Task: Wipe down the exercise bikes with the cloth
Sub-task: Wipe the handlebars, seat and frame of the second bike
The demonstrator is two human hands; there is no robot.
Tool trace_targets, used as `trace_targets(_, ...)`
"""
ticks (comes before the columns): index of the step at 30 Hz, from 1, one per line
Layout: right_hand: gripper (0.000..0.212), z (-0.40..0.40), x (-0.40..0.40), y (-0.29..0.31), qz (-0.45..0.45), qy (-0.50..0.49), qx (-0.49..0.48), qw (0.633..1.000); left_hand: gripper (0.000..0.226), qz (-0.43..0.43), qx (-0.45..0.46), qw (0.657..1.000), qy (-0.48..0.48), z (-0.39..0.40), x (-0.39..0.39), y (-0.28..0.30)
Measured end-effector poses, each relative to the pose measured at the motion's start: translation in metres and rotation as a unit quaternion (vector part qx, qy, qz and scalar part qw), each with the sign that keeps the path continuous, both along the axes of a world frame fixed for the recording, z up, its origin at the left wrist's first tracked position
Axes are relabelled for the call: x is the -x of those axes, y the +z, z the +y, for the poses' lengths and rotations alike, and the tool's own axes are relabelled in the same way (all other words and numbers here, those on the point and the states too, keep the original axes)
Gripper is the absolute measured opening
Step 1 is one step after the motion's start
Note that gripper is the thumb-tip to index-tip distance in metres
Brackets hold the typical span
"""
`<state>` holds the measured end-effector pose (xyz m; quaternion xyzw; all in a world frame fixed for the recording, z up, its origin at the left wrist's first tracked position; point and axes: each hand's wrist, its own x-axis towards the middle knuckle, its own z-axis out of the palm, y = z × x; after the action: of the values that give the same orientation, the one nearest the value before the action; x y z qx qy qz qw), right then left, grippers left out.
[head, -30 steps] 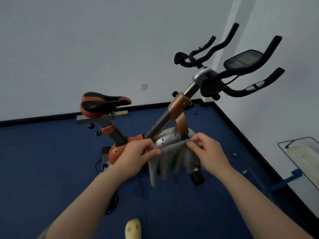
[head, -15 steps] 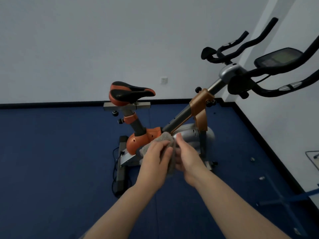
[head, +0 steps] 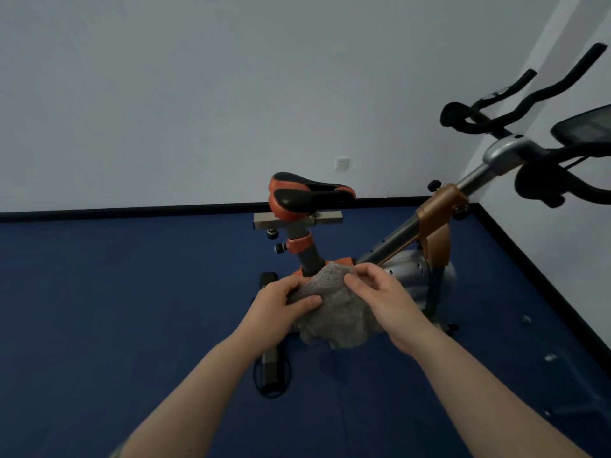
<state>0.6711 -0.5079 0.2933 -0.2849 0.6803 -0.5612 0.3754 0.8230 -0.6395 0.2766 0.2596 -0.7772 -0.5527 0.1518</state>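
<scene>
The left hand and right hand both grip the grey cloth, now bunched into a lump where a second ago it hung spread between them. It is held in front of the exercise bike, whose saddle sits more central than before. The console looks too blurred to read.

Left hand and right hand grip a bunched grey cloth; exercise bike stands behind.
</scene>
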Motion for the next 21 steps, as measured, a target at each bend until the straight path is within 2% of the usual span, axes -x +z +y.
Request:
trace_targets(4, 0.026, -0.028, -0.016, -0.011, 0.069, 0.057, -0.034, 0.995, 0.005, -0.04, 0.027, 0.998, -0.026, -0.045, -0.016, -0.018)
trace_targets(8, 0.021, -0.049, -0.022, -0.022, 0.13, -0.033, -0.057, 0.989, 0.012, -0.088, 0.079, 0.992, -0.034, -0.088, -0.023, -0.03)
trace_targets(16, 0.019, -0.074, 0.008, -0.043, 0.122, -0.194, -0.086, 0.969, 0.012, -0.136, 0.06, 0.987, -0.06, -0.151, 0.01, -0.047)
trace_targets(21, 0.017, -0.116, 0.041, -0.055, 0.093, -0.225, -0.053, 0.968, 0.008, -0.13, 0.051, 0.99, -0.033, -0.179, 0.045, -0.053)
